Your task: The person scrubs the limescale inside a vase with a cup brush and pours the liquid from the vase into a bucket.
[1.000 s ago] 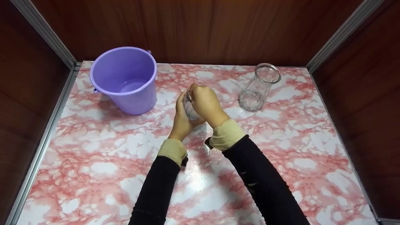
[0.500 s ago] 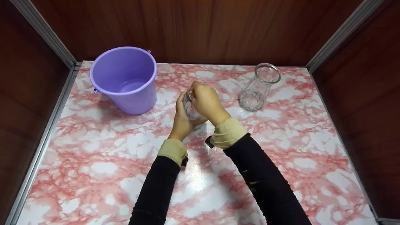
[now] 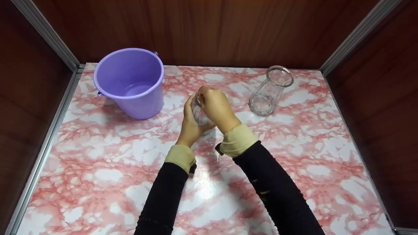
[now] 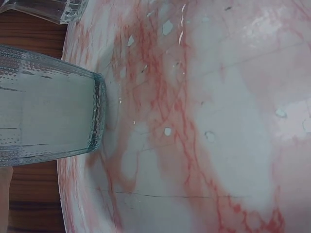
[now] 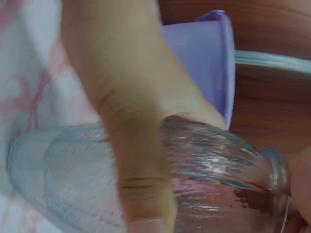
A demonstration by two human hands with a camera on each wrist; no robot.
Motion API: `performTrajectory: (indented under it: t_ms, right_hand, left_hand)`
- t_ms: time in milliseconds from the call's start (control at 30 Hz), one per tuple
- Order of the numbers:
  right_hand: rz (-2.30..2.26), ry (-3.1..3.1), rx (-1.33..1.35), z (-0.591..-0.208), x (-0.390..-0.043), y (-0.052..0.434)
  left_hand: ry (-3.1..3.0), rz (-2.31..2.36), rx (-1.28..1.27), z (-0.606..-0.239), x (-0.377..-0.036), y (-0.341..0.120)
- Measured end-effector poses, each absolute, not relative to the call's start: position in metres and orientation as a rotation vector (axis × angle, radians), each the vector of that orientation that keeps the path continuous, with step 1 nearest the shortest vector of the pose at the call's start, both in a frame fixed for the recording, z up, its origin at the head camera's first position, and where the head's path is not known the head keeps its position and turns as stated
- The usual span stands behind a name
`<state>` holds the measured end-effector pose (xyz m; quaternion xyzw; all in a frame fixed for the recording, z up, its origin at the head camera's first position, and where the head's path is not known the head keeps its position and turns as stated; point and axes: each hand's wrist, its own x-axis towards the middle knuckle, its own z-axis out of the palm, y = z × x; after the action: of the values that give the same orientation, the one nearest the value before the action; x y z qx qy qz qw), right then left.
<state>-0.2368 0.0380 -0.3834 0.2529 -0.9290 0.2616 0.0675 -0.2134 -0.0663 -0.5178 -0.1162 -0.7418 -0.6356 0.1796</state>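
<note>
In the middle of the head view, my left hand (image 3: 190,126) grips a ribbed glass vase (image 3: 200,117). The right wrist view shows the left thumb (image 5: 141,160) lying across the vase's side, with cloudy, whitish liquid in the lower part (image 5: 73,174). Its base (image 4: 98,114) is close over the tabletop in the left wrist view. My right hand (image 3: 217,106) is at the vase's mouth, fingers curled down over the rim; I cannot tell what is between them. Only a little of the right hand (image 5: 301,182) enters its own wrist view.
A purple bucket (image 3: 143,107) stands at the back left. A second glass vase (image 3: 264,101) stands at the back right. Water drops (image 4: 167,131) dot the red-and-white marbled tabletop (image 3: 107,176). Brown wood-grain panels (image 3: 196,36) enclose the back and sides.
My right hand makes small shifts at the vase's mouth. The left hand stays around the vase in the same place. The bucket and second vase have not moved.
</note>
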Motion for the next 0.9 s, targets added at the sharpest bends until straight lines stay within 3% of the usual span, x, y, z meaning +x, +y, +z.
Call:
performTrajectory:
  t_ms: [900]
  right_hand:
    - [0.711,-2.818,0.722,-0.385,-0.2346,0.0339]
  left_hand:
    - [-2.09,-1.801,-0.326,-0.5189,-0.2138,-0.0665]
